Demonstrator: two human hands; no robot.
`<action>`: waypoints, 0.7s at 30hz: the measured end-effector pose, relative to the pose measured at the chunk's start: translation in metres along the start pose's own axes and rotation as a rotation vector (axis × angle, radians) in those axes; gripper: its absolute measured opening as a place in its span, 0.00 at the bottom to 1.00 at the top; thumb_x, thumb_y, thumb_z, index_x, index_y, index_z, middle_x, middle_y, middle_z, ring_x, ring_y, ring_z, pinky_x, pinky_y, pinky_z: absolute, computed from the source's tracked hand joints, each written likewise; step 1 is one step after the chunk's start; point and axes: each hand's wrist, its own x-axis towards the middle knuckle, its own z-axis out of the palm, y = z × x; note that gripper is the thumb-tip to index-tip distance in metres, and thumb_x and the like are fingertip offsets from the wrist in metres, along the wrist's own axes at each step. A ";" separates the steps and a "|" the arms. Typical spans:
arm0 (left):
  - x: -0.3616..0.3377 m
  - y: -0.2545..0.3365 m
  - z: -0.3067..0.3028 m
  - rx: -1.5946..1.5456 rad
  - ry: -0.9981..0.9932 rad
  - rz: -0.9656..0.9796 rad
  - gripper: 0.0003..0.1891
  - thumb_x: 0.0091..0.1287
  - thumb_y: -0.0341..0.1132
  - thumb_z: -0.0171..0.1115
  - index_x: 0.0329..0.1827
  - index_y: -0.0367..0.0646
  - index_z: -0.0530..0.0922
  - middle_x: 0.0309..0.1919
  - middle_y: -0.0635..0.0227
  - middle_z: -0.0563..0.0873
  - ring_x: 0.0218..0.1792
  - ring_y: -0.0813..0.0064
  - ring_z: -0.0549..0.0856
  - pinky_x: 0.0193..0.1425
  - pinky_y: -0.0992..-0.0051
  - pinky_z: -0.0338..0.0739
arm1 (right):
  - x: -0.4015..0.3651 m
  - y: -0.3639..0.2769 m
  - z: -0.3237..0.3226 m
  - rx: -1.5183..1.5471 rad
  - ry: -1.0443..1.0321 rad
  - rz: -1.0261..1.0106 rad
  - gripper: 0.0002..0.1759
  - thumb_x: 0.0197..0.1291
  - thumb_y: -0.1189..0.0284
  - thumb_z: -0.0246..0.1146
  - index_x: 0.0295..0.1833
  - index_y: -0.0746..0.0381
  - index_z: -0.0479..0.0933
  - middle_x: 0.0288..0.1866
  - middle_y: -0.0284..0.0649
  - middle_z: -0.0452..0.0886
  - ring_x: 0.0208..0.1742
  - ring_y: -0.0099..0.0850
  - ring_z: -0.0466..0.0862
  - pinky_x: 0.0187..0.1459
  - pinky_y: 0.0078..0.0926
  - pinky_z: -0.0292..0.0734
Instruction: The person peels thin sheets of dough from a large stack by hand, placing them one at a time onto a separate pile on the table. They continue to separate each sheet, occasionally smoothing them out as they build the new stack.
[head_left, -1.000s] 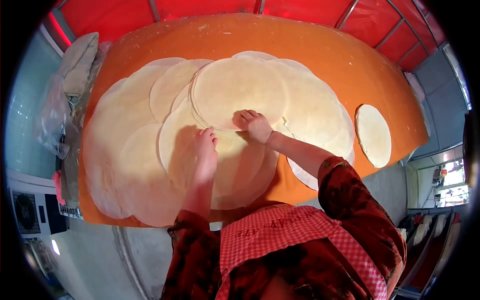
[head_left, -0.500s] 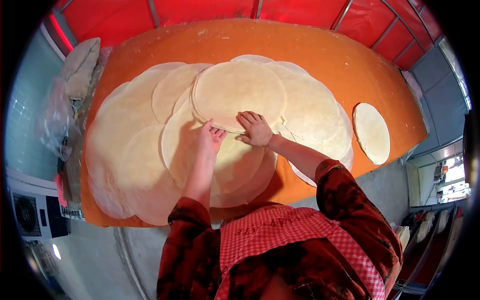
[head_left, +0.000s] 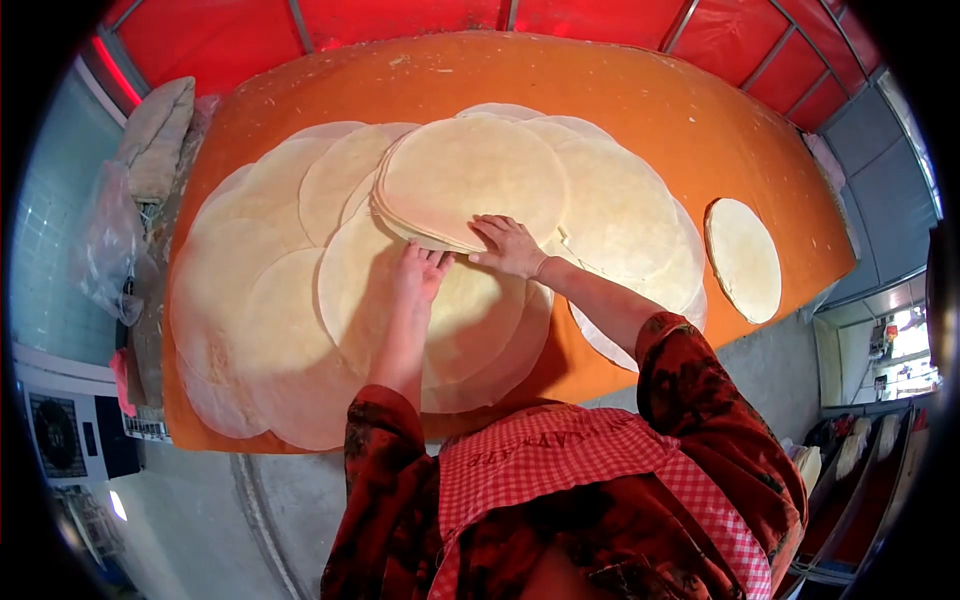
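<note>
A stack of thin round dough sheets [head_left: 470, 170] lies at the middle of the orange table, on top of other overlapping sheets. My left hand [head_left: 424, 275] is palm up at the stack's near edge, its fingertips at or just under the rim. To its right, my right hand [head_left: 508, 247] rests on the near edge of the stack, palm down with fingers spread. More wide, pale sheets [head_left: 230, 310] overlap on the left, and others [head_left: 625, 220] lie on the right. A small strip of dough shows beside the stack, right of my right hand.
A separate round stack [head_left: 743, 260] lies at the right of the orange table [head_left: 600, 75]. Folded cloth [head_left: 160, 140] and a clear plastic bag [head_left: 108, 240] are at the left edge. Red panels stand behind the table. Shelves [head_left: 850, 490] stand at lower right.
The stack has shifted slightly left, and both hands have moved a little the same way. The view has also shifted slightly.
</note>
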 end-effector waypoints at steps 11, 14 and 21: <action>0.002 0.003 -0.002 0.053 0.066 -0.046 0.17 0.75 0.39 0.42 0.64 0.47 0.67 0.67 0.67 0.70 0.68 0.62 0.68 0.66 0.51 0.63 | 0.012 -0.029 0.010 -0.079 -0.055 0.150 0.40 0.60 0.45 0.55 0.73 0.54 0.60 0.75 0.41 0.61 0.76 0.41 0.56 0.72 0.47 0.53; 0.015 0.000 -0.018 0.056 -0.031 0.001 0.15 0.72 0.36 0.48 0.60 0.46 0.68 0.58 0.60 0.76 0.58 0.57 0.76 0.54 0.51 0.72 | 0.013 -0.046 0.005 -0.082 -0.060 0.208 0.40 0.60 0.44 0.56 0.73 0.54 0.61 0.75 0.40 0.60 0.77 0.41 0.55 0.71 0.49 0.53; 0.002 0.007 0.009 -0.001 0.173 -0.006 0.14 0.72 0.37 0.53 0.58 0.48 0.69 0.55 0.60 0.78 0.54 0.57 0.78 0.47 0.55 0.75 | 0.021 -0.059 -0.015 -0.066 -0.164 0.201 0.43 0.59 0.40 0.54 0.72 0.56 0.60 0.74 0.39 0.61 0.76 0.42 0.57 0.69 0.49 0.56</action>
